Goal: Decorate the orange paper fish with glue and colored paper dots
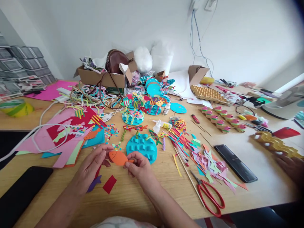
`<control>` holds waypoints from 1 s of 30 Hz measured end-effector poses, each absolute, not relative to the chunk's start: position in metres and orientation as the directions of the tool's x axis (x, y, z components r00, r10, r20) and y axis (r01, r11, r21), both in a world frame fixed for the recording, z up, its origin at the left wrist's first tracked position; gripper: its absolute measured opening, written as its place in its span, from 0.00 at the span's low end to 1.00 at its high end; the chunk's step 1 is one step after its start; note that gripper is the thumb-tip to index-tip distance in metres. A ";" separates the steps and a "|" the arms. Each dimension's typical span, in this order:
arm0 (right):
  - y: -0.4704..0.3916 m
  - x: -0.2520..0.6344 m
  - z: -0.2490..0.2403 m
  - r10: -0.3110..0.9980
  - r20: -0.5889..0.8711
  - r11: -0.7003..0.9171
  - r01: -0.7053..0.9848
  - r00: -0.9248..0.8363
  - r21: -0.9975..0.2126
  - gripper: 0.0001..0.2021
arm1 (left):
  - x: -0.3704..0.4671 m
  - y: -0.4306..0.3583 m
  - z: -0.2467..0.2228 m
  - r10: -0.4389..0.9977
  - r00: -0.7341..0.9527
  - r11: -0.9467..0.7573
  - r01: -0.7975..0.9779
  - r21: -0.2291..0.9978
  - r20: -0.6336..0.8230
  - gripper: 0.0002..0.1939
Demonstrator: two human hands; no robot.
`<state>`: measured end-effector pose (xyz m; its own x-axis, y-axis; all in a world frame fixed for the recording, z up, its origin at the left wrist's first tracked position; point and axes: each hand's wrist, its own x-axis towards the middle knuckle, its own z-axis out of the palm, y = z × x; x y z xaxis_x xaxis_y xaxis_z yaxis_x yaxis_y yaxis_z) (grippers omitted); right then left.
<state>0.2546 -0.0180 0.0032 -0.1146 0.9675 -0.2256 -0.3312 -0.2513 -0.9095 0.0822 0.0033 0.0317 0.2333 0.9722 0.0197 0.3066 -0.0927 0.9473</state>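
An orange paper fish [118, 158], with a drawn eye and a dark curved line behind its head, is held up over the table. My right hand [139, 166] pinches its tail between thumb and fingers. At the head end, my left hand [96, 163] has its fingers curled around the fish's edge; part of the grip is hidden. Below my left hand lie a purple paper piece [94, 183] and a red paper rectangle [109, 184]. Just beyond my hands sits a turquoise bumpy disc [142, 148] with small paper fish around it.
Red-handled scissors [211, 196], thin sticks and paper scraps [211, 163] lie to the right, by a black case [235, 163]. Glue bottles [166, 108] stand mid-table. Coloured sheets [38, 142] and a phone [26, 193] are left. Another person's hand [288, 167] touches egg-carton card [276, 144].
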 end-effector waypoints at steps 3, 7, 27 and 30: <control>-0.018 0.255 0.003 0.967 -0.227 -0.252 -0.309 -0.113 -0.917 0.11 | 0.091 0.005 0.030 0.971 0.231 -0.017 0.299 0.954 -0.055 0.16; -0.019 0.256 0.004 0.965 -0.234 -0.258 -0.292 -0.114 -0.921 0.10 | 0.101 0.011 0.028 0.977 0.201 -0.001 0.309 0.951 -0.064 0.12; -0.023 0.272 0.018 0.949 -0.275 -0.313 -0.369 -0.152 -0.875 0.14 | 0.098 0.014 0.034 0.985 0.150 -0.143 0.415 0.898 0.087 0.12; -0.019 0.268 0.020 0.946 -0.287 -0.322 -0.362 -0.150 -0.875 0.15 | 0.103 0.013 0.039 0.978 0.185 -0.172 0.453 0.875 0.096 0.11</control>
<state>0.2681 -0.0192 0.0197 -0.1501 0.9462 -0.2866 -0.3617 -0.3224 -0.8748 0.1030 0.0130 0.0388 0.1849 0.9781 0.0960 0.4529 -0.1715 0.8749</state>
